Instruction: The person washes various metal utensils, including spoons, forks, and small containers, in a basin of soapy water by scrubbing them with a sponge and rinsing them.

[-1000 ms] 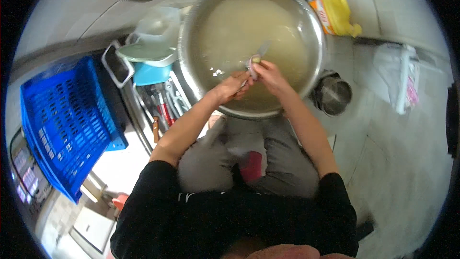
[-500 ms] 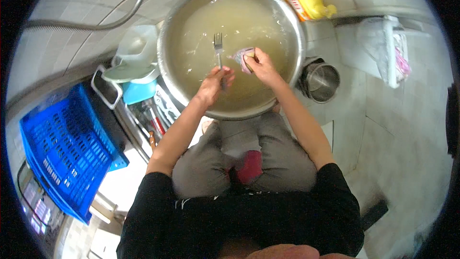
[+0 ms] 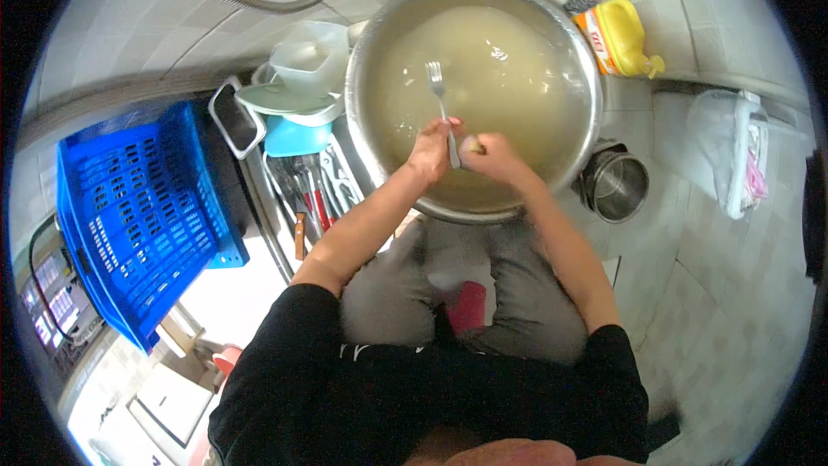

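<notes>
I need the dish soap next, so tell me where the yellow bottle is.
In the head view the yellow bottle lies on the tiled floor at the upper right, just outside the rim of the big metal basin, beyond the small steel pot.

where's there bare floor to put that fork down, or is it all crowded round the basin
Bare tiled floor lies to the right, below the small steel pot. Left of the basin is crowded: stacked containers, utensil rack, blue crate. Left hand holds the fork.

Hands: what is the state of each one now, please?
Left hand: closed on the fork.
Right hand: closed on a small pale thing, maybe a sponge.
</notes>
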Demonstrator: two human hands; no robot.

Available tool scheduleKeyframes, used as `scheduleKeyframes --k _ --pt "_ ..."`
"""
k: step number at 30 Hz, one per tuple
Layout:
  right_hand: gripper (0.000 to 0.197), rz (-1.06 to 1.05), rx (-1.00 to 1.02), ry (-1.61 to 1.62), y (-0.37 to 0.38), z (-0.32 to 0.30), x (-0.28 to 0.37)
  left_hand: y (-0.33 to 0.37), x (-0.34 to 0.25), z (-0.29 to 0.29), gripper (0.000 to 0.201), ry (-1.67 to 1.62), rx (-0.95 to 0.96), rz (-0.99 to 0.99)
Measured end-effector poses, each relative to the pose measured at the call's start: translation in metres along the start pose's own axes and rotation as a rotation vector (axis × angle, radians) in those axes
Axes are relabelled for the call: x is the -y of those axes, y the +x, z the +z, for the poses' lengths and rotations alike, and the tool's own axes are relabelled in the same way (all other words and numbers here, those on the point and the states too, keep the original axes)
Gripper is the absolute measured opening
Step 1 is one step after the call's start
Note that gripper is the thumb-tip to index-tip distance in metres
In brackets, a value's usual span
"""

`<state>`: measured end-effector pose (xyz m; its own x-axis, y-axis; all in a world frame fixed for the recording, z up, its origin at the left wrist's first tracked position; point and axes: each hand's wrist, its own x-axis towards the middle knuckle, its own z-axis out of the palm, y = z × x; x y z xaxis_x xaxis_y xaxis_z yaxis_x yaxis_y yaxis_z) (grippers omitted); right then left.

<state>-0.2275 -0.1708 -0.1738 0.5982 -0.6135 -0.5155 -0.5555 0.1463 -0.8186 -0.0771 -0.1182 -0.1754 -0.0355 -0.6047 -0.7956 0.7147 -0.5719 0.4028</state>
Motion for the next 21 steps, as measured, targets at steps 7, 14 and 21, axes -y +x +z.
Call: scheduleKeyframes --k 7,14,21 --pt "0.028 0.077 -0.399 -0.598 -0.015 -0.056 -0.037 0.033 -0.037 -0.026 0.036 1.531 -0.35 0.678" --pt "0.025 0.09 -0.328 -1.105 0.009 -0.029 -0.115 0.058 -0.027 -0.018 0.052 1.721 -0.479 0.253" --pt "0.02 0.166 -0.06 -0.953 -0.004 -0.006 -0.077 0.059 -0.023 -0.066 0.028 1.586 -0.587 0.277"
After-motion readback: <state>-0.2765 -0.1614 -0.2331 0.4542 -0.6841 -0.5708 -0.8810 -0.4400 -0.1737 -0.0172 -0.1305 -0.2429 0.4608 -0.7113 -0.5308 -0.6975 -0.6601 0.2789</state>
